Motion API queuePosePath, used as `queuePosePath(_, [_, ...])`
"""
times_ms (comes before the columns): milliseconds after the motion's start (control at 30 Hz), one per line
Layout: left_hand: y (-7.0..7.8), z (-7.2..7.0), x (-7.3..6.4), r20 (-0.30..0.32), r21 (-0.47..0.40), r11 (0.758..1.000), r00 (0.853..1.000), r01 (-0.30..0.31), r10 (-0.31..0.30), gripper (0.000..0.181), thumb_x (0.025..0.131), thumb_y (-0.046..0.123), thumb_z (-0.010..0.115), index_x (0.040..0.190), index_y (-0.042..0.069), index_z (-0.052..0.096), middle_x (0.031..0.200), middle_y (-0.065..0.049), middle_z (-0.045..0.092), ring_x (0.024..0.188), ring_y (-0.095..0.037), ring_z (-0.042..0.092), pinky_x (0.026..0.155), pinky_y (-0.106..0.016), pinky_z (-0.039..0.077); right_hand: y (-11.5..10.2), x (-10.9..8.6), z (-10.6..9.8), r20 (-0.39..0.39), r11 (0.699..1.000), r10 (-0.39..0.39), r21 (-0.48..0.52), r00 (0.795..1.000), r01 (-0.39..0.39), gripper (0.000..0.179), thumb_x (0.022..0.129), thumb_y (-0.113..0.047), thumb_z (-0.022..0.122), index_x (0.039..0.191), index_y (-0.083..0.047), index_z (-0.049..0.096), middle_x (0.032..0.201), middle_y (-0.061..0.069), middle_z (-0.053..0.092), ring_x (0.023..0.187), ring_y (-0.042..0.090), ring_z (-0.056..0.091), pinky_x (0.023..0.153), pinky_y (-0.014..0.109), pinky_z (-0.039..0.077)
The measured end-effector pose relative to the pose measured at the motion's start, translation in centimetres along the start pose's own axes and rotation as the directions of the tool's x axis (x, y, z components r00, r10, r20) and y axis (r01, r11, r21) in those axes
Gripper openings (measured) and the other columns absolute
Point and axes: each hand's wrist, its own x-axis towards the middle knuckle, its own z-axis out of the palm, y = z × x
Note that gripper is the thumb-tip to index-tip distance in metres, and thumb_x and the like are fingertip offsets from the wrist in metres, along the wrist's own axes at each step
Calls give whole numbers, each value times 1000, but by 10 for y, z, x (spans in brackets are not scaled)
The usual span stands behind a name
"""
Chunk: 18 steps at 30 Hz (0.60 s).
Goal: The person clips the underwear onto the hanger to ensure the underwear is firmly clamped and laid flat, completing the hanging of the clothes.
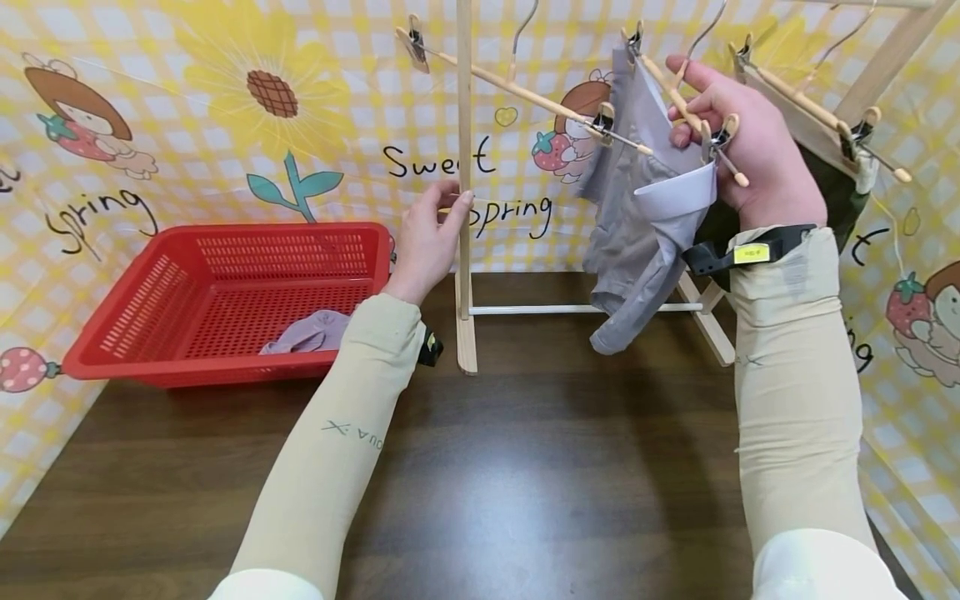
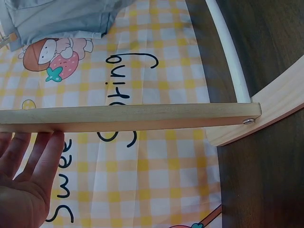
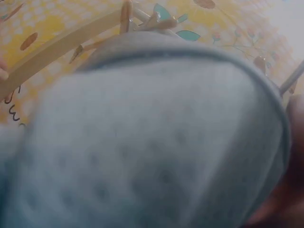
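Note:
My right hand (image 1: 765, 137) holds a wooden clip hanger (image 1: 675, 96) near its middle, the fingers around the bar and hook. From the hanger's clips hangs a grey garment (image 1: 637, 242) with a pale folded edge. In the right wrist view, blurred pale cloth (image 3: 142, 133) covers most of the picture and hides the fingers. My left hand (image 1: 431, 237) is at the upright wooden post (image 1: 464, 250) of a rack. The left wrist view shows its fairly straight fingers (image 2: 50, 161) touching the post's edge.
An unfilled wooden clip hanger (image 1: 525, 87) hangs left of the garment. Another hanger (image 1: 802, 96) with dark green clothing (image 1: 821, 196) is at the right. A red basket (image 1: 225, 367) holds a pinkish-grey cloth (image 1: 311, 332). The rack's white bar (image 1: 540, 309) runs low above the brown table (image 1: 525, 483).

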Motion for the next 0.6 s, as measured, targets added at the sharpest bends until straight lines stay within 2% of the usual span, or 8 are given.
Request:
queuePosePath(33, [0,0,0,1,1,1000,1000,1,-1,45,105,41,56,136,10,59,123,-4,68,107,-15,64,90,-26,51,1,1,-1,0,1000,-5,1,1000,5,48,101,4,40,147,-7,51,88,14,56,56,20,54,53,24,49])
queuePosePath(133, [0,1,0,4,3,1000,1000,4,-4,45,105,42,55,137,10,59,124,-4,67,107,-15,64,90,-26,51,1,1,-4,6,1000,-20,-19,1000,20,49,101,4,42,149,-6,49,95,15,56,59,19,54,54,22,49])
queuePosePath(200, [0,0,0,1,6,1000,1000,5,-5,45,105,42,55,136,10,59,124,-4,67,107,-14,64,90,-25,51,1,0,-5,1,998,-34,-50,999,34,50,101,3,44,150,-5,49,102,15,56,61,19,56,49,20,46])
queuePosePath(267, [0,0,0,1,9,1000,1000,4,-4,45,105,42,55,136,10,59,124,-4,67,107,-15,64,89,-25,51,-1,-1,-6,-41,996,-48,-82,998,45,50,99,3,48,148,-4,51,110,14,58,64,18,60,44,18,42])
queuePosePath(333, [1,0,0,1,8,1000,1000,2,-2,44,105,42,56,136,10,59,124,-4,67,107,-15,64,90,-25,51,-2,-1,-5,-81,992,-77,-104,994,68,47,97,4,50,144,-2,54,113,14,59,67,17,62,44,17,42])
queuePosePath(467, [0,1,-1,1,-1,1000,1000,1,-1,43,105,41,56,135,10,59,123,-4,67,107,-14,64,90,-25,51,-5,-3,-3,-156,982,-134,-153,979,110,39,96,3,52,134,-1,61,118,11,57,82,16,61,61,18,46])
queuePosePath(600, [0,0,-1,1,-6,1000,1000,3,-3,44,105,41,56,135,10,60,123,-4,68,107,-14,64,90,-25,51,-10,-10,0,-188,965,-192,-213,963,150,35,98,2,50,130,-4,63,119,10,55,95,17,57,65,17,43])
